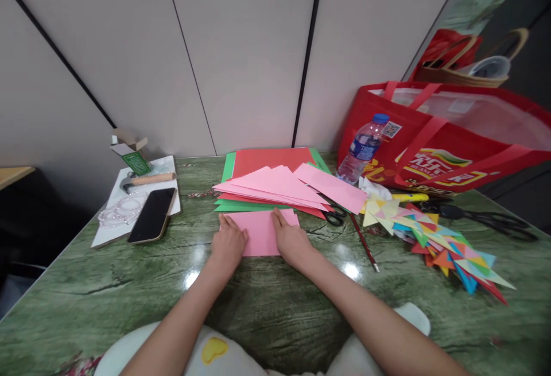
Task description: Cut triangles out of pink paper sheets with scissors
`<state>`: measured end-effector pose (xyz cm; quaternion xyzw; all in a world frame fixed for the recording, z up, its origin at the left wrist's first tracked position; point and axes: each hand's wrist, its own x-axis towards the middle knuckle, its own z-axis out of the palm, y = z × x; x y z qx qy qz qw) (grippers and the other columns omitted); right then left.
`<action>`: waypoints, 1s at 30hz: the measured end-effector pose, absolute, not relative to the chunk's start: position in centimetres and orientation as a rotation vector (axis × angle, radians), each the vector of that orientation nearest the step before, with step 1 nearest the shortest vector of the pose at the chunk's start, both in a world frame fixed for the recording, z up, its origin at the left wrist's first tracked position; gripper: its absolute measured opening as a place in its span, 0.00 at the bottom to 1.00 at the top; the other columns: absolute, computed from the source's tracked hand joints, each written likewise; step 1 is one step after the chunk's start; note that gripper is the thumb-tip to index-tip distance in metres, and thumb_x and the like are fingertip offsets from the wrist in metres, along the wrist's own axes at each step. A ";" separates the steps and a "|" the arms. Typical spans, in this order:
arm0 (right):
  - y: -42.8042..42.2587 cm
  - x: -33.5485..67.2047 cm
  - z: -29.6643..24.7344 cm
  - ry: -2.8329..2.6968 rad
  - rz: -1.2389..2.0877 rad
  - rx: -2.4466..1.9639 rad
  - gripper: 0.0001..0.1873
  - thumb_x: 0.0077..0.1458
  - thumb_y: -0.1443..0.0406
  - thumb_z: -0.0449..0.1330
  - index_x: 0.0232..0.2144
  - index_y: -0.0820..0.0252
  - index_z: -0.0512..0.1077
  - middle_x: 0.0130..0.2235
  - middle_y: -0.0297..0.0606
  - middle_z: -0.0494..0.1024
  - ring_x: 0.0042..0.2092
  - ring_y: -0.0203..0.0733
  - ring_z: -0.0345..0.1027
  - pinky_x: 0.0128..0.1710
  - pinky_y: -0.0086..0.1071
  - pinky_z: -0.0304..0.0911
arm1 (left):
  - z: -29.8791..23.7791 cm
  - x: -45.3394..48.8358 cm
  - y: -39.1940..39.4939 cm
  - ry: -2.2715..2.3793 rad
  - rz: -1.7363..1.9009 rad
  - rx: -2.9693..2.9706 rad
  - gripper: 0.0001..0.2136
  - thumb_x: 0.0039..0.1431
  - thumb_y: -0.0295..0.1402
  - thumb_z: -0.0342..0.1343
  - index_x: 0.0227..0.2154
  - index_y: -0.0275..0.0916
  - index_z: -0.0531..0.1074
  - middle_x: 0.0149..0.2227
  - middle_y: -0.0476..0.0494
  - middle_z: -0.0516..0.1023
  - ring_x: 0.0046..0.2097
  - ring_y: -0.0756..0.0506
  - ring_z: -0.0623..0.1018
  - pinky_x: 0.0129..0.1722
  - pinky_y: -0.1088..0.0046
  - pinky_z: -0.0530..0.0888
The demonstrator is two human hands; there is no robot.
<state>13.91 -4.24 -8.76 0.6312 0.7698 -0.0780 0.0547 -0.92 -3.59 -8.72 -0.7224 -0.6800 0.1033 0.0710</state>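
Note:
A small pink paper sheet (260, 231) lies flat on the green marbled table (129, 290). My left hand (228, 244) presses on its left edge with fingers stretched flat. On the sheet's right edge rests my right hand (291, 241), fingers also flat and pointing away from me. Just behind the sheet lies a pile of pink, red and green paper (275, 186).
Small black scissors (334, 214) and a pencil (364, 243) lie right of the sheet. Folded coloured paper shapes (443, 247), large scissors (486, 216), a water bottle (364, 147) and a red bag (451, 135) fill the right. A phone (153, 214), beads and hammer (146, 180) lie left.

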 end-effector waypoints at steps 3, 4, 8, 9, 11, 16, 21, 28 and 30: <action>-4.2 13.8 -8.8 2.328 -0.227 1.933 0.32 0.56 0.74 0.42 0.63 0.64 0.49 0.66 0.51 0.43 0.40 0.47 0.75 0.36 0.39 0.71 | -8.7 -0.9 -3.6 -2.052 0.311 -2.170 0.26 0.63 0.33 0.41 0.58 0.16 0.55 0.57 0.08 0.57 0.47 0.33 0.77 0.35 0.63 0.76; -4.3 13.8 -8.9 2.325 -0.220 1.940 0.31 0.56 0.74 0.43 0.63 0.64 0.49 0.66 0.50 0.43 0.40 0.46 0.75 0.36 0.39 0.71 | -8.6 -0.8 -3.6 -2.056 0.312 -2.171 0.26 0.63 0.33 0.41 0.58 0.16 0.55 0.57 0.08 0.57 0.47 0.33 0.77 0.35 0.63 0.76; -4.4 14.6 -9.3 2.257 -0.169 2.021 0.30 0.56 0.74 0.42 0.62 0.66 0.50 0.65 0.51 0.47 0.38 0.47 0.76 0.35 0.40 0.71 | -8.6 -0.8 -3.5 -2.063 0.318 -2.183 0.26 0.63 0.32 0.42 0.57 0.14 0.55 0.57 0.06 0.56 0.46 0.32 0.77 0.35 0.63 0.76; -4.4 15.0 -9.5 2.231 -0.154 2.045 0.30 0.56 0.74 0.41 0.62 0.67 0.51 0.65 0.52 0.48 0.38 0.48 0.76 0.34 0.41 0.71 | -8.6 -0.8 -3.5 -2.064 0.320 -2.184 0.26 0.63 0.32 0.41 0.57 0.14 0.55 0.57 0.05 0.56 0.47 0.32 0.77 0.35 0.63 0.76; -4.5 15.8 -9.6 2.193 -0.135 2.075 0.30 0.56 0.74 0.42 0.62 0.67 0.51 0.65 0.52 0.49 0.38 0.49 0.76 0.34 0.42 0.71 | -8.6 -0.8 -3.5 -2.066 0.323 -2.184 0.26 0.63 0.32 0.41 0.57 0.13 0.54 0.57 0.05 0.55 0.47 0.32 0.76 0.35 0.63 0.76; -4.5 16.5 -9.6 2.160 -0.146 2.075 0.31 0.56 0.75 0.42 0.62 0.61 0.51 0.65 0.52 0.49 0.38 0.47 0.76 0.34 0.40 0.71 | -8.6 -0.8 -3.5 -2.061 0.323 -2.192 0.26 0.63 0.32 0.41 0.57 0.13 0.55 0.57 0.05 0.56 0.46 0.32 0.77 0.36 0.63 0.76; -4.3 16.5 -9.8 2.192 -0.177 2.074 0.32 0.54 0.76 0.42 0.62 0.63 0.51 0.65 0.53 0.49 0.37 0.48 0.76 0.33 0.42 0.71 | -8.4 -1.1 -3.6 -2.039 0.308 -2.196 0.25 0.63 0.32 0.40 0.57 0.15 0.57 0.58 0.07 0.56 0.42 0.34 0.79 0.35 0.61 0.76; -4.5 17.3 -8.9 2.358 -0.200 2.136 0.26 0.53 0.74 0.47 0.56 0.64 0.63 0.58 0.50 0.65 0.38 0.50 0.76 0.36 0.41 0.70 | -8.6 -1.4 -3.7 -2.088 0.255 -2.163 0.24 0.63 0.33 0.41 0.55 0.18 0.61 0.59 0.12 0.57 0.41 0.36 0.79 0.33 0.63 0.77; -4.4 18.0 -8.1 2.432 -0.177 2.186 0.23 0.56 0.71 0.47 0.52 0.59 0.67 0.53 0.42 0.73 0.43 0.47 0.74 0.42 0.37 0.68 | -8.6 -1.4 -3.6 -2.122 0.228 -2.147 0.24 0.63 0.33 0.42 0.55 0.17 0.61 0.59 0.11 0.56 0.39 0.35 0.80 0.32 0.62 0.77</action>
